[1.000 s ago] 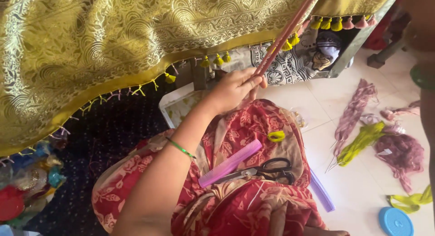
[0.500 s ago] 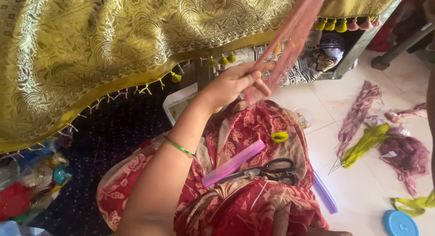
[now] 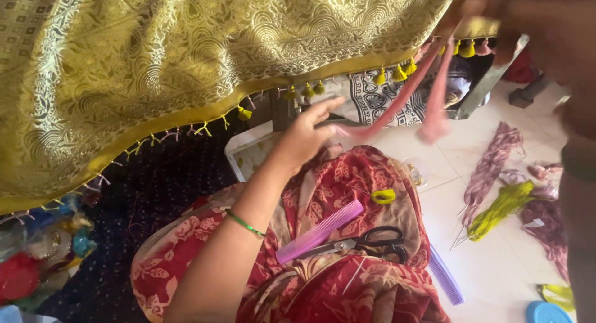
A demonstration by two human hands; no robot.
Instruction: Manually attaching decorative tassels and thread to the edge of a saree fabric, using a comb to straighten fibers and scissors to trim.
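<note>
Pinching pink threads [image 3: 397, 106], left hand [image 3: 304, 140]

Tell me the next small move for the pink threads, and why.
Probably draw the left hand back to pull the pink threads taut: they run slack from it up to the blurred right hand beside the tasselled gold cloth.

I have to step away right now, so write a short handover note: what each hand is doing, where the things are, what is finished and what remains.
Left hand: raised over the lap, fingers pinching the lower end of a bundle of pink threads.
Right hand: blurred at top right, apparently at the threads' upper end; grip unclear.
Threads run taut up to the gold patterned fabric with its yellow tasselled edge.
On the lap: pink plastic comb, black-handled scissors.
Done: yellow tassels hang along much of the edge.
Left: pink threads not yet tied.
</note>
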